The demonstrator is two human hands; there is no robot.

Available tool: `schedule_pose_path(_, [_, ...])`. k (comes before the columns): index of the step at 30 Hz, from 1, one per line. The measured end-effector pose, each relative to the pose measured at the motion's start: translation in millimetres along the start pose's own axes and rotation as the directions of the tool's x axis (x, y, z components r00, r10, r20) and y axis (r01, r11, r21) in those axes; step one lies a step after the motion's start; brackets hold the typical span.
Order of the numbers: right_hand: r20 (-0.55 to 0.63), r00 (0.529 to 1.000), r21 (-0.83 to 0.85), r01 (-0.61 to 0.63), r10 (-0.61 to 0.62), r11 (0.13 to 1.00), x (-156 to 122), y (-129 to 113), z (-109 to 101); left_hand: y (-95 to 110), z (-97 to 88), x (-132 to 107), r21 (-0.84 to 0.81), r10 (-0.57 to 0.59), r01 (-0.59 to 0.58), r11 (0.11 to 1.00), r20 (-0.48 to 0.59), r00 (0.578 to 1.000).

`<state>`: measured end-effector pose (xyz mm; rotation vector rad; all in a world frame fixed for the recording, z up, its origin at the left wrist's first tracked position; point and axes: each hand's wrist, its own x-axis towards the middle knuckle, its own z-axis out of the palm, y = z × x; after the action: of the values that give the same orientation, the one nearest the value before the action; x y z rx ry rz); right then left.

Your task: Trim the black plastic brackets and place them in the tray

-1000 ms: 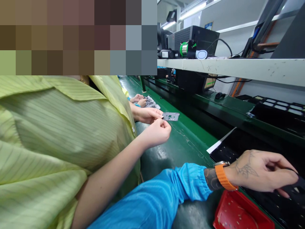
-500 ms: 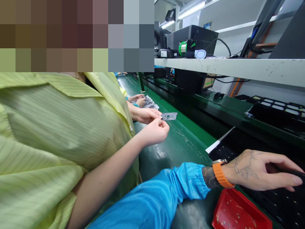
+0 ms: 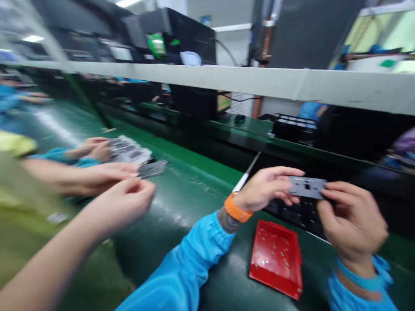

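Note:
A thin grey rectangular plate (image 3: pixel 307 187) with a dark square cutout and small holes is held up between both hands. My left hand (image 3: pixel 264 188), with an orange watch strap at the wrist, pinches its left end between thumb and fingers. At the plate's right end, my right hand (image 3: pixel 355 216) grips with thumb and fingers. Beneath and behind the plate lies a black tray (image 3: pixel 296 214) with small light marks. A red tray (image 3: pixel 275 259) holding tiny light bits sits on the bench, below and between my hands.
To the left, a co-worker's hands (image 3: pixel 129 190) hold a similar grey plate (image 3: pixel 152 169). Farther along, another person's hands (image 3: pixel 94 149) are at a stack of patterned plates (image 3: pixel 128 149). A white shelf (image 3: pixel 194 75) crosses above the green bench (image 3: pixel 181 207).
The view has swung right, bringing my right hand in sight. My left hand, earlier over the black tray with no plate visible, now holds the grey plate together with my right.

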<state>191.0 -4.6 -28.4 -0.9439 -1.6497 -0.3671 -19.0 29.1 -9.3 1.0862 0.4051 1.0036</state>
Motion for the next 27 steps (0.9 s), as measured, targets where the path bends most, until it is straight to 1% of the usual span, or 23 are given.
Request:
schedule_pose_path(1, [-0.012,0.998,-0.005,0.054,-0.054,0.999,1.4,-2.4,2.4,2.3,-0.8,-1.1,0.035,0.038,-0.036,0.999,-0.038,0.999])
schedule_pose_path(2, [-0.014,0.997,0.017,0.082,-0.082,0.996,3.0,-4.8,5.1,3.9,-1.9,-1.5,0.076,0.096,-0.090,0.993,-0.072,0.993])
schedule_pose_path(3, [-0.018,0.995,0.046,0.099,-0.098,0.994,4.6,-7.1,7.5,4.8,-2.9,-1.5,0.117,0.129,-0.119,0.986,-0.082,0.988])
schedule_pose_path(5, [-0.008,0.996,0.125,0.093,-0.092,0.988,6.8,-10.8,9.8,5.0,-3.4,-1.2,0.193,0.191,-0.170,0.966,-0.099,0.977])
schedule_pose_path(7, [0.008,0.998,0.203,0.058,-0.061,0.978,7.2,-12.4,8.7,4.7,-2.2,-1.3,0.253,0.232,-0.197,0.947,-0.117,0.966])
schedule_pose_path(11, [0.030,0.999,0.294,0.013,-0.022,0.956,5.6,-10.3,4.7,4.5,0.9,-2.9,0.325,0.280,-0.224,0.919,-0.138,0.950])
schedule_pose_path(17, [0.048,0.999,0.357,-0.021,0.004,0.934,4.8,-9.7,4.2,2.9,2.9,-5.2,0.395,0.327,-0.254,0.883,-0.131,0.936])
schedule_pose_path(21, [0.043,0.999,0.389,-0.033,0.018,0.921,3.8,-12.3,5.2,3.1,4.4,-7.6,0.476,0.376,-0.278,0.834,-0.123,0.918])
schedule_pose_path(22, [0.036,0.999,0.403,-0.051,0.039,0.914,3.3,-13.4,5.6,3.3,4.7,-8.4,0.505,0.391,-0.285,0.815,-0.116,0.913])
schedule_pose_path(24, [0.018,0.990,0.445,-0.135,0.141,0.885,2.8,-16.3,6.2,3.6,5.2,-10.3,0.580,0.430,-0.302,0.756,-0.093,0.898])
schedule_pose_path(26, [0.049,0.955,0.495,-0.277,0.291,0.824,3.6,-19.7,5.8,3.8,5.7,-12.2,0.669,0.479,-0.323,0.670,-0.056,0.876])
schedule_pose_path(27, [0.094,0.930,0.510,-0.351,0.355,0.785,4.5,-21.2,5.1,3.9,6.0,-13.1,0.713,0.503,-0.334,0.616,-0.030,0.864])
